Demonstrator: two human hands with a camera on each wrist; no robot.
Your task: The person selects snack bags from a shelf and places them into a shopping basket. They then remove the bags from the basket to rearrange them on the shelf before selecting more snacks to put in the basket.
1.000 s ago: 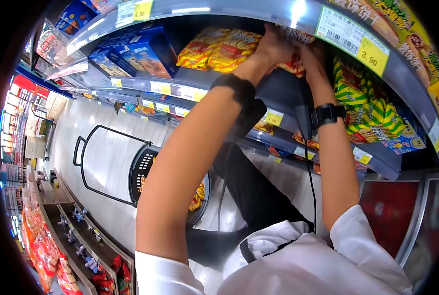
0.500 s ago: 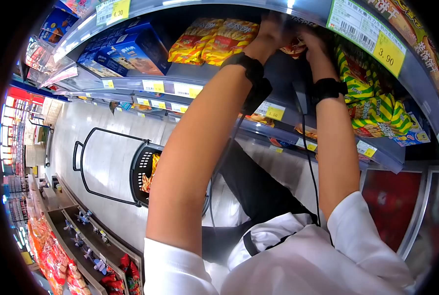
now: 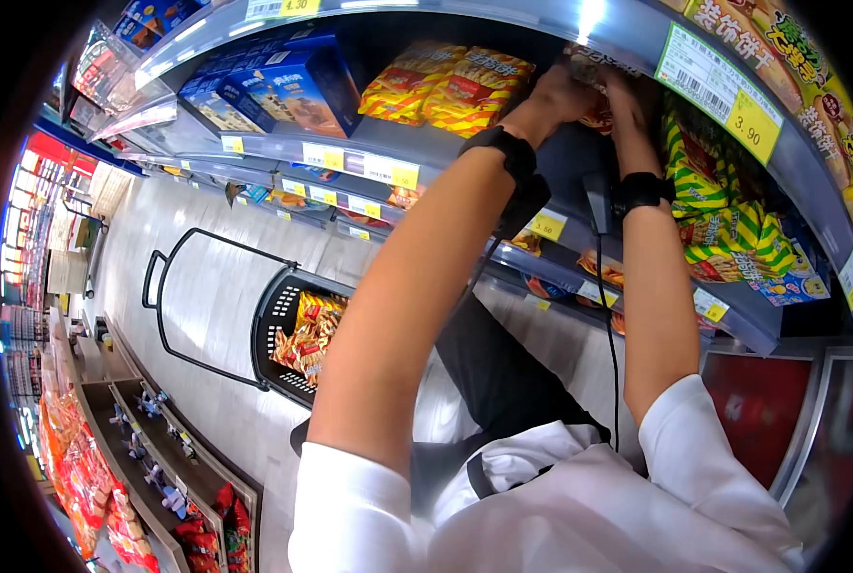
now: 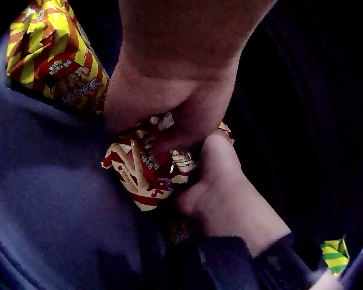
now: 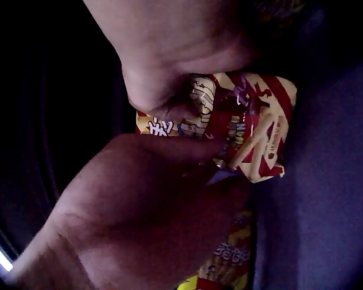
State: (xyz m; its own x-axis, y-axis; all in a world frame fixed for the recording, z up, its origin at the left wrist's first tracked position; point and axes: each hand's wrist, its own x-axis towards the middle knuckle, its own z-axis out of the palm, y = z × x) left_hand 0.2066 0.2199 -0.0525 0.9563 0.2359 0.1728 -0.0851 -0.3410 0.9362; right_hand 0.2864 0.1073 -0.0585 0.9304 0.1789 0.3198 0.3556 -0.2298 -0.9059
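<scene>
Deep on the shelf, a red-and-cream striped snack bag [image 4: 146, 175] with pictures of sticks on it lies between my two hands. My left hand [image 3: 562, 94] grips it from one side; its fingers [image 5: 193, 151] reach across the bag's printed front in the right wrist view. From the other side my right hand [image 3: 627, 103] holds the bag, seen in the left wrist view as the hand [image 4: 221, 193] against its edge. The undersides of both hands are hidden. Left of my left hand stand yellow-and-red striped snack bags [image 3: 479, 91].
Blue boxes [image 3: 307, 86] stand farther left on the shelf, green-and-yellow striped bags [image 3: 727, 234] to the right. A shelf edge with a price tag [image 3: 723, 91] overhangs my hands. On the floor is a black basket [image 3: 272, 325] holding snack bags [image 3: 314, 329], its handle [image 3: 159, 296] lying leftward.
Both hands stay together at the striped bag inside the shelf, shifting slightly. The head view has moved a little, and more of the basket shows beside my left arm.
</scene>
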